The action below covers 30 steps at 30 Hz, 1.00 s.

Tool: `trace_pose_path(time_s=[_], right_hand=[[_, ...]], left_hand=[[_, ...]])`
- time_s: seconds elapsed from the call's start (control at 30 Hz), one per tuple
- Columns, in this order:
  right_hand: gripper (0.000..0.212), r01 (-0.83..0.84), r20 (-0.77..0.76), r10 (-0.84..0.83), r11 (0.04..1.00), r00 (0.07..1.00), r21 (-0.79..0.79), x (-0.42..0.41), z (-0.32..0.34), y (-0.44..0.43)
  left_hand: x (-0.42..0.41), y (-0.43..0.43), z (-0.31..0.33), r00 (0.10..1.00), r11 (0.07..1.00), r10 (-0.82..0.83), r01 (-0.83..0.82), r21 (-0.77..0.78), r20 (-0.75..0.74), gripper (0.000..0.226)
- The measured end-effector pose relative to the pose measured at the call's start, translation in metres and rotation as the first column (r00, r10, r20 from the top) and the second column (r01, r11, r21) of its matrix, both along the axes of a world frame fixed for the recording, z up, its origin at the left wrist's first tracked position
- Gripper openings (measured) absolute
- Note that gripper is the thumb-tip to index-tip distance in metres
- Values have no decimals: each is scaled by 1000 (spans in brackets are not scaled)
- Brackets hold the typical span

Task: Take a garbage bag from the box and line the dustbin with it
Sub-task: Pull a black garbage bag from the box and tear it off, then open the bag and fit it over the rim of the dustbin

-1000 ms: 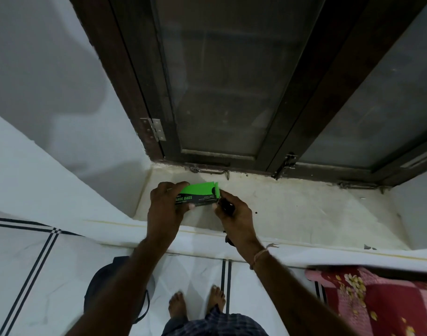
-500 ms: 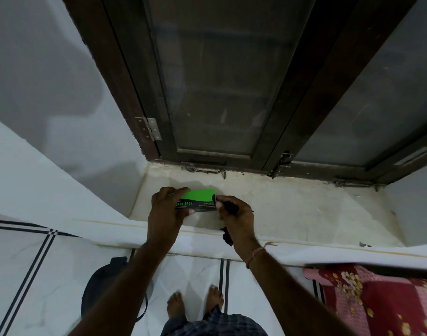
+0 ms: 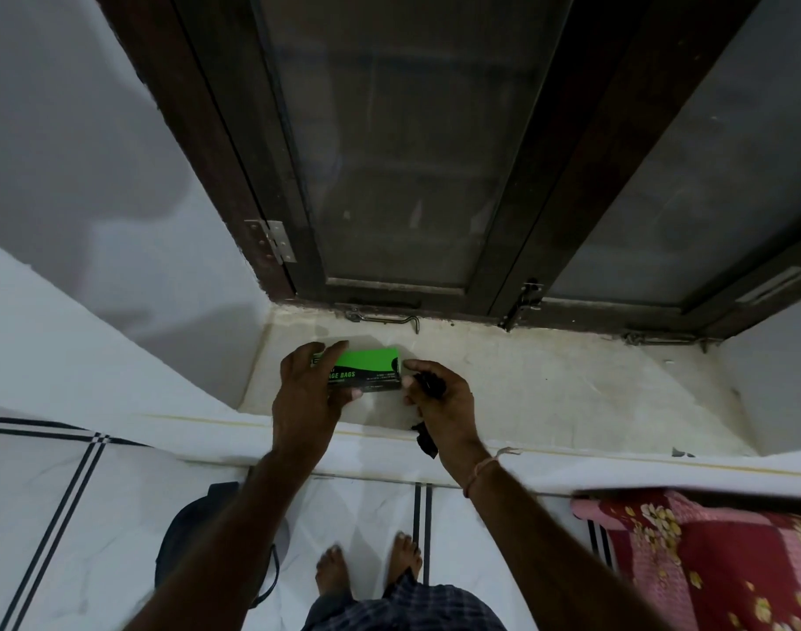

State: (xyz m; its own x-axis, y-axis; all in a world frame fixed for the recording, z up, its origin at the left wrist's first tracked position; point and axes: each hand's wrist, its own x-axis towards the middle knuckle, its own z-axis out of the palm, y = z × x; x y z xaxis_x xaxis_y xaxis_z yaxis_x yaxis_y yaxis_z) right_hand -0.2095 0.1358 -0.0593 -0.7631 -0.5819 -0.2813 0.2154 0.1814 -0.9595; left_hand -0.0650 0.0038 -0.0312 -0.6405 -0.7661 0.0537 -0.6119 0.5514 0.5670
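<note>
Grip check: left hand (image 3: 305,393) has lowered the box (image 3: 367,370) onto the sill (image 3: 549,393) and is loosening, right hand (image 3: 444,400) clenches the garbage bag (image 3: 428,384) — extraction done, dustbin next.

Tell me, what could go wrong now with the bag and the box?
The crumpled black plastic garbage bag is only bunched loosely in the right hand, so it might slip out. The left hand covers one end of the green and black cardboard box, which could get nudged along the pale stone windowsill.
</note>
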Motion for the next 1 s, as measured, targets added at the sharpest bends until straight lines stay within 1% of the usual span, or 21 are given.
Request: trace_pose_path(time_s=[0.17,0.23,0.27,0.33,0.37,0.4,0.43,0.47,0.5,0.53,0.57,0.6,0.67,0.7,0.8,0.87,0.93,1.0], right_hand=[[23,-6,-15,6,1000,1000,11,7,4,2],[22,19,-63,-17,999,998,31,10,11,5],[20,45,-106,-42,998,993,35,13,17,8],[19,68,-146,-70,998,987,-13,21,32,13],[23,47,-126,-53,997,991,-54,27,40,13],[29,2,-78,-9,996,997,-94,35,49,12],[35,-40,-10,39,989,999,-139,45,55,9],[40,-65,68,79,980,995,-190,56,61,6],[43,-69,131,101,971,986,-229,64,64,2],[47,-68,165,109,969,980,-235,77,67,-1],[51,-76,192,119,973,974,-217,84,69,-4],[53,-97,216,136,978,967,-185,94,71,-6],[53,-120,275,158,982,948,-148,112,73,-7],[51,-123,281,162,981,946,-153,119,72,-6],[34,-221,232,265,955,936,-198,150,73,-3],[30,-304,200,334,938,921,-168,181,75,-7],[38,-298,176,318,946,932,-130,214,75,-13],[43,-271,162,291,954,943,-131,246,73,-19]], left_hand=[[2,3,-1,997,996,7,0,-86,81,82],[3,7,2,994,993,35,-23,-120,99,82],[5,12,4,996,988,53,-40,-152,79,78],[8,26,12,999,984,42,-47,-172,-35,57],[9,36,19,993,995,18,-29,-91,-119,45],[10,46,27,980,998,2,11,67,-200,35],[13,56,33,968,957,14,60,285,-251,31],[16,64,41,955,845,51,115,522,-292,34],[18,70,44,938,689,116,160,707,-325,42],[27,74,45,922,578,176,186,794,-344,50],[32,75,46,913,534,208,193,823,-350,52],[44,74,48,906,540,224,192,819,-360,51],[64,71,51,884,575,292,143,806,-365,41],[74,69,51,860,555,354,123,822,-368,35],[115,56,51,791,495,483,109,862,-377,32],[150,46,51,749,455,554,93,886,-363,31],[184,39,50,712,412,630,32,911,-310,30],[217,30,46,669,358,699,-21,933,-253,27]])
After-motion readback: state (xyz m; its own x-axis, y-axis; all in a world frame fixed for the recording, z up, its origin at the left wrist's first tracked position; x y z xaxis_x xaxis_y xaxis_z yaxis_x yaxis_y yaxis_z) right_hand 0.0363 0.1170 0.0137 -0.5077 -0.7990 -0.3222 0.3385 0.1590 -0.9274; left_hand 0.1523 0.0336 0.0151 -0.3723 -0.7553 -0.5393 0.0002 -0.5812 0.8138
